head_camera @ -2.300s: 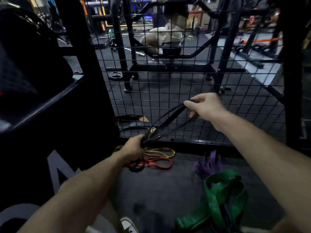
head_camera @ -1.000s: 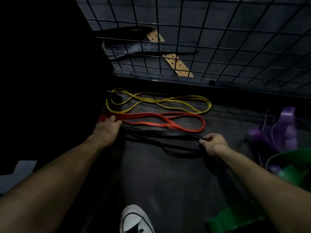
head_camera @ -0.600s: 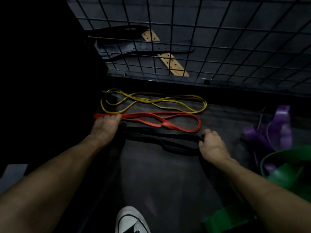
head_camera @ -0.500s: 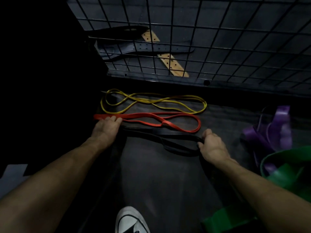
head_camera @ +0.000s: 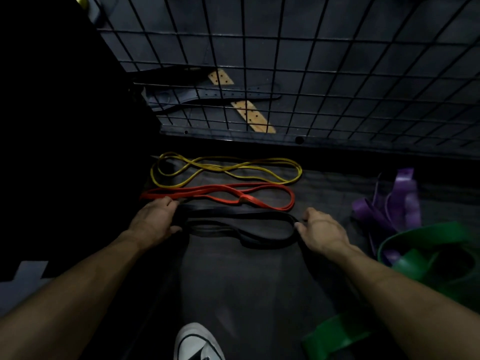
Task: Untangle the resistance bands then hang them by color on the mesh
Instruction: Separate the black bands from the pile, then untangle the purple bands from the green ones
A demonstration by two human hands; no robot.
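Observation:
A black resistance band (head_camera: 249,224) lies stretched flat on the dark floor. My left hand (head_camera: 153,222) grips its left end and my right hand (head_camera: 317,227) pinches its right end. Just beyond it lies a red band (head_camera: 223,194), and past that a yellow band (head_camera: 226,167), both laid out side by side. Purple bands (head_camera: 394,203) and wide green bands (head_camera: 426,258) sit in a tangled heap at the right. The black wire mesh (head_camera: 285,61) stands upright behind the bands.
Behind the mesh, a dark lifting belt (head_camera: 207,96) and a tan belt (head_camera: 252,115) lie on the floor. A black block (head_camera: 65,126) fills the left side. My white shoe (head_camera: 194,344) shows at the bottom edge.
I bent down from standing and brought the black band from mid-air to the floor, below the red band. In the last second my hands only shifted slightly at its ends.

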